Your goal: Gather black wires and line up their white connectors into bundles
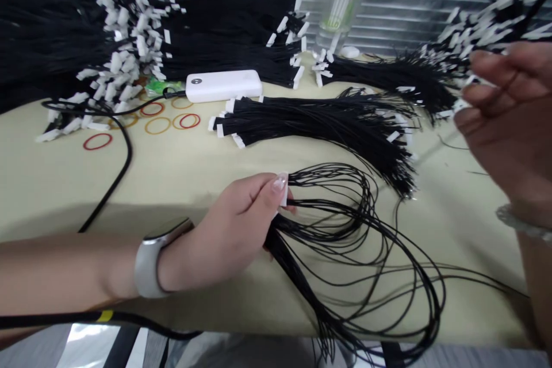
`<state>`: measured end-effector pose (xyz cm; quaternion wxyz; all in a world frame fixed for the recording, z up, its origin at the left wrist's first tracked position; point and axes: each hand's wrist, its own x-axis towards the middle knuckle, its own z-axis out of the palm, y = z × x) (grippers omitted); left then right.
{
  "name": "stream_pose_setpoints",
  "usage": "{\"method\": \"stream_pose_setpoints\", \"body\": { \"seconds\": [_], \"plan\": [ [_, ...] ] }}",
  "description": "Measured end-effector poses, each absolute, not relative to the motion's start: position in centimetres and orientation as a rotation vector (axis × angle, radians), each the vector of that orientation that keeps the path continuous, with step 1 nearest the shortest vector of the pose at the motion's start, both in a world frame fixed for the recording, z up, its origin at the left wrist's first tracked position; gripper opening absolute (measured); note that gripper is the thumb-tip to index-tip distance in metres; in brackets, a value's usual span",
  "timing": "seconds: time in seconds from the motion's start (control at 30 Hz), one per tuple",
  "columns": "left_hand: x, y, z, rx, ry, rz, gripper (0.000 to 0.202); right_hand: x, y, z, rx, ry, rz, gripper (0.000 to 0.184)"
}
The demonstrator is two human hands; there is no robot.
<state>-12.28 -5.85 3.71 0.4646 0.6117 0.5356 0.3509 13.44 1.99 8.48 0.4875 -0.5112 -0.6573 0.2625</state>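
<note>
My left hand [235,224] is closed around a bundle of thin black wires [297,276]. Under its thumb shows a white connector [284,194], from which wires loop to the right and back. The loose lengths hang over the table's front edge. At the right, my right hand [509,121] is raised above the table with its fingers loosely bent and somewhat apart. Nothing is visible in it, though it is slightly blurred. It is nearest to a pile of black wires with white connectors [466,34]. Another wire bundle [310,118] lies beyond my left hand.
A white power bank [224,85] with a black cable [125,167] sits behind several rubber bands [157,125]. Large stacks of black wires [233,29] line the back. A clear bottle [345,6] stands before the window blinds. Another black cable [142,319] crosses the front edge.
</note>
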Motion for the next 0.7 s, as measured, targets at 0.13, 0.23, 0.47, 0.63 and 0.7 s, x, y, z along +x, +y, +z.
{"method": "stream_pose_setpoints", "body": {
  "seconds": [0.13,0.23,0.47,0.63,0.7],
  "plan": [
    [-12.3,-5.9,3.7,1.484,1.313,0.818,0.035,11.7,0.5,8.7,-1.149,-1.330,0.918,0.029],
    [-12.3,-6.0,3.5,1.415,1.314,0.816,0.036,9.0,-1.8,8.3,-1.193,-1.669,0.808,0.038],
    [-12.4,-6.0,2.9,1.253,1.312,0.835,0.035,6.9,-4.0,6.4,-1.139,-2.399,0.411,0.004],
    [-12.5,-6.0,2.9,1.219,1.306,0.805,0.035,7.2,-4.3,6.0,-1.166,-2.379,0.383,0.006],
    [-12.5,-6.1,3.0,1.211,1.288,0.794,0.036,7.1,-4.4,5.9,-1.145,-2.371,0.365,0.007]
  ]
}}
